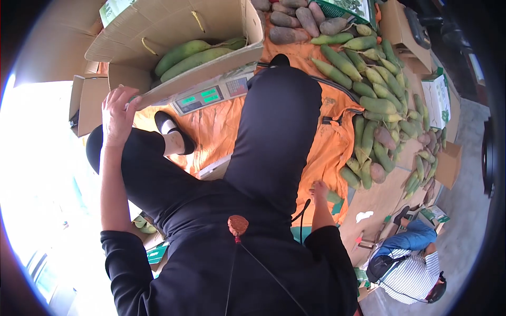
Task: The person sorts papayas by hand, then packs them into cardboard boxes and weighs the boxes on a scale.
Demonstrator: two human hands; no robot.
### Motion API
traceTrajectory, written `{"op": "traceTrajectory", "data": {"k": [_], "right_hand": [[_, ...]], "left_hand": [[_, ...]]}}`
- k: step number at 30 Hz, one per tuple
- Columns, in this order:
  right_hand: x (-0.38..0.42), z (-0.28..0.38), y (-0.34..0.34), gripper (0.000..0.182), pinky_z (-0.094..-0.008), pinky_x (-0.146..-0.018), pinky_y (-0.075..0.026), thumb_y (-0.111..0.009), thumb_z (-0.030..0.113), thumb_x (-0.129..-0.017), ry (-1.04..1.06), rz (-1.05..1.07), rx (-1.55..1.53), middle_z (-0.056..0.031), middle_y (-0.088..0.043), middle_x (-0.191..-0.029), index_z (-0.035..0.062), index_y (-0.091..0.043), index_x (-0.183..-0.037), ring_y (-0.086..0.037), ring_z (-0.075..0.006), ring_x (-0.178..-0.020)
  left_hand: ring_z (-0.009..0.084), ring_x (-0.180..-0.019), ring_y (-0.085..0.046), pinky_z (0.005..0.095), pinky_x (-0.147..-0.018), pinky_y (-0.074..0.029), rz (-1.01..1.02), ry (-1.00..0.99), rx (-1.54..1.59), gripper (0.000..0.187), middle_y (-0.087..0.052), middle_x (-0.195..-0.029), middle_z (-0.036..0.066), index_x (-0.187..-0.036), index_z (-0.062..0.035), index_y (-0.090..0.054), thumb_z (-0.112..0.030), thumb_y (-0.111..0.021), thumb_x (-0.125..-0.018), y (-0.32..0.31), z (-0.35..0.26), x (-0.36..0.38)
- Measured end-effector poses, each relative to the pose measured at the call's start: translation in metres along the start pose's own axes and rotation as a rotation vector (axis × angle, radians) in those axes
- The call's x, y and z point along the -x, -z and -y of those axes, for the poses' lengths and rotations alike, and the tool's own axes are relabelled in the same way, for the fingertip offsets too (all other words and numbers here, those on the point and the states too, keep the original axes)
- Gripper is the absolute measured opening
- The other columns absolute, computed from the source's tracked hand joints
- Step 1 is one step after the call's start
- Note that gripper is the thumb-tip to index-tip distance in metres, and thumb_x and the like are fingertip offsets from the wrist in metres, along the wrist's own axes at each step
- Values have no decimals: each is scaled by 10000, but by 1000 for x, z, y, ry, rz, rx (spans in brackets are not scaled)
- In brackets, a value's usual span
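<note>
In the head view, a seated person works with knees spread, apparently to leave room for the open cardboard box at the far left. The left hand has its fingers bent over the box's near left corner; that grip is narrow, holding the cardboard edge, probably to steady the box. Inside the box lie long green roots, side by side and slanting, perhaps because they suit its length that way. A scale display with lit green digits shows just on the near side of the box; whether the box rests on the scale cannot be told.

The right hand is down at the right, beside the thigh, at the left end of a single green root. Whether this grip closes on the root or only touches it is too small to tell.

An orange sheet covers the floor under the person's foot, presumably to keep the produce clean. A heap of green roots lies to the right, within reach at its near end, with dark reddish roots grouped at the far side, seemingly sorted by kind. Another person sits well apart, near right.
</note>
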State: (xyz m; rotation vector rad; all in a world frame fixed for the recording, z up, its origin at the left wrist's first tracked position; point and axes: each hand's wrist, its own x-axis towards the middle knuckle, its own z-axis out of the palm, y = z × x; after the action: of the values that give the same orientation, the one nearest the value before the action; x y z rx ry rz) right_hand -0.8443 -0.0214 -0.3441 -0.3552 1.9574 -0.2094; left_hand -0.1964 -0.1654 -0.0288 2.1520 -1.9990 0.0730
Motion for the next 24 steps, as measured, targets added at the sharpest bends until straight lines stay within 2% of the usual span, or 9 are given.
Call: {"op": "traceTrajectory", "data": {"k": [2,4,6,10,12,13,17,19,24], "right_hand": [[10,8,20,175,-263,-521,-400,-510,278,-919,52,-47,-282,-9,-575,-906,144,-576,-1009,-585,-167,-695],[27,24,38,172,-265,-517,-391,-516,276,-920,137,-194,-447,-8,-582,-916,164,-560,-1043,-557,-161,-683],[33,36,57,224,-256,-557,-414,-485,301,-925,163,-370,-663,18,-603,-1023,151,-579,-1064,-563,-146,-778],[44,50,94,237,-239,-531,-400,-478,292,-938,283,-501,-736,3,-615,-993,135,-583,-1080,-540,-124,-707],[56,64,100,232,-211,-495,-369,-472,259,-948,338,-598,-812,-12,-630,-931,105,-582,-1083,-513,-101,-630],[64,74,100,213,-203,-454,-330,-481,225,-953,349,-629,-777,-2,-604,-815,77,-587,-1063,-456,-80,-563],[110,133,87,173,-210,-450,-309,-489,205,-952,470,-567,-800,23,-544,-743,75,-588,-1010,-415,-63,-548],[138,175,82,147,-210,-464,-293,-497,192,-952,696,-451,-605,30,-499,-733,70,-580,-956,-373,-47,-537],[258,296,51,170,-203,-523,-309,-459,174,-992,1123,-204,-393,1,-506,-791,55,-549,-909,-342,-33,-554]], "left_hand": [[269,-1004,-568,401,-917,-399,13,13,19,178,-626,-973,60,-965,-76,-654,-209,-622,-850,-4,1,2],[259,-995,-564,410,-938,-385,47,46,34,196,-625,-968,54,-971,-78,-661,-223,-634,-841,-8,2,4],[257,-1000,-563,413,-954,-376,32,31,35,206,-626,-975,55,-967,-76,-664,-230,-645,-831,-9,1,5],[260,-1004,-563,413,-971,-369,-12,20,47,224,-627,-986,58,-964,-73,-665,-245,-655,-822,-11,2,3],[259,-1020,-559,420,-988,-356,-8,38,58,231,-624,-990,61,-970,-75,-667,-249,-657,-818,-11,1,3],[259,-1029,-556,424,-998,-348,-17,25,47,234,-623,-991,63,-971,-74,-668,-248,-659,-816,-10,1,3],[259,-1060,-548,436,-1019,-329,-45,22,44,240,-621,-1002,71,-974,-68,-668,-242,-664,-808,-10,1,4],[260,-1068,-547,439,-1013,-335,-54,20,67,242,-624,-1012,73,-977,-65,-669,-236,-665,-805,-11,3,4],[260,-1069,-547,444,-1010,-342,-85,34,105,242,-625,-1014,73,-975,-62,-668,-233,-665,-803,-8,4,4]]}}
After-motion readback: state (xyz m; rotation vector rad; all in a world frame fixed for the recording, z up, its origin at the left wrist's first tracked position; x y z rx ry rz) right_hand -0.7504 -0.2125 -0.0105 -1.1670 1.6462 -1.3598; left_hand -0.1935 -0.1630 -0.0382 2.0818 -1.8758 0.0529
